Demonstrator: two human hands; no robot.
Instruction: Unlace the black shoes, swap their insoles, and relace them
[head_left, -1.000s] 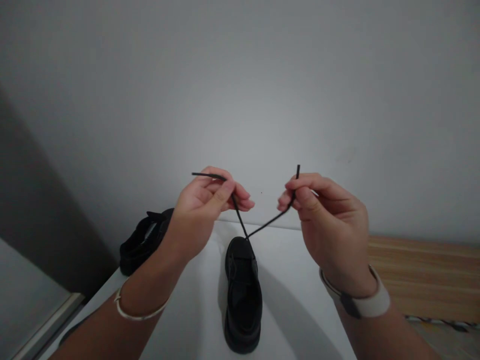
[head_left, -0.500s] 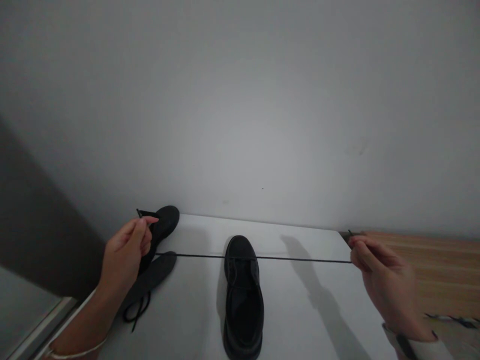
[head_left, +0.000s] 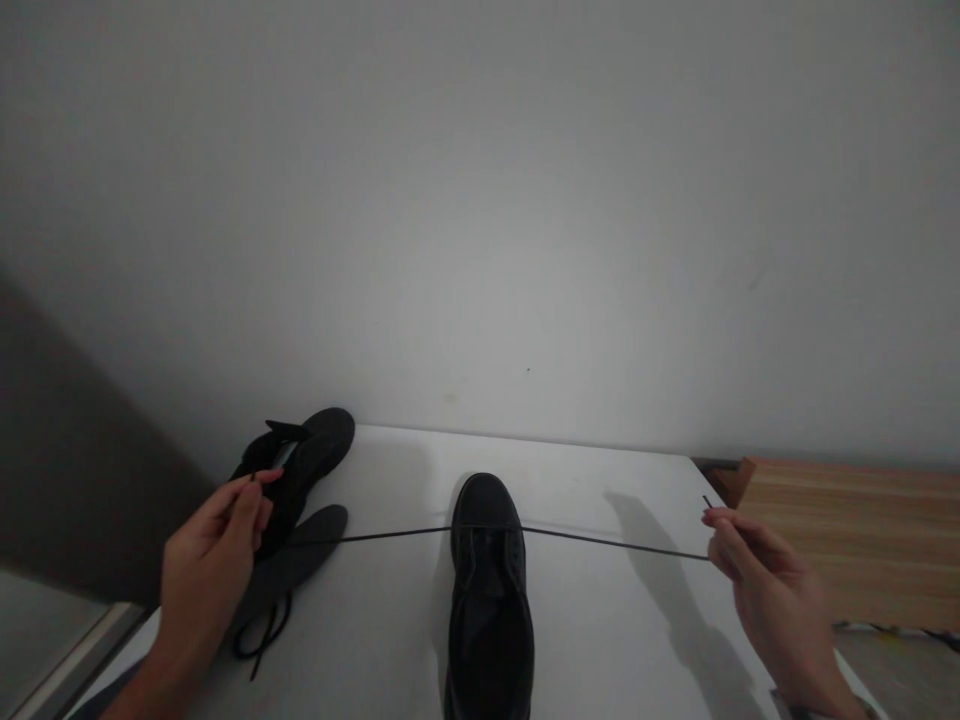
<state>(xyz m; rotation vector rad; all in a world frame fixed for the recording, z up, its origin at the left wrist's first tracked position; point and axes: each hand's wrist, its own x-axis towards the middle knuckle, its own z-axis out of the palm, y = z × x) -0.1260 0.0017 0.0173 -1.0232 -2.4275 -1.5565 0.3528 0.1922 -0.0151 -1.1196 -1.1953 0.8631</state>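
Observation:
A black shoe (head_left: 491,640) stands in the middle of the white tabletop, toe toward the wall. A thin black shoelace (head_left: 600,540) runs across its front near the lowest eyelets and stretches out to both sides. My left hand (head_left: 214,545) pinches one end of the lace, beside a second black shoe at the left. At the right, my right hand (head_left: 772,590) pinches the other end, its tip poking up above the fingers. Both hands are closed and raised off the surface. The lace slopes slightly down from the shoe toward each hand.
The second black shoe (head_left: 326,445) leans by the wall at the left. A dark insole (head_left: 315,545) and a loose coiled lace (head_left: 264,640) lie near it. A wood-grain surface (head_left: 855,540) is beyond the table's right edge. The pale wall (head_left: 495,250) rises behind.
Both hands have moved slightly nearer to me and outward, the left one further left. The lace, nearly straight before, now bends at the shoe toward both hands.

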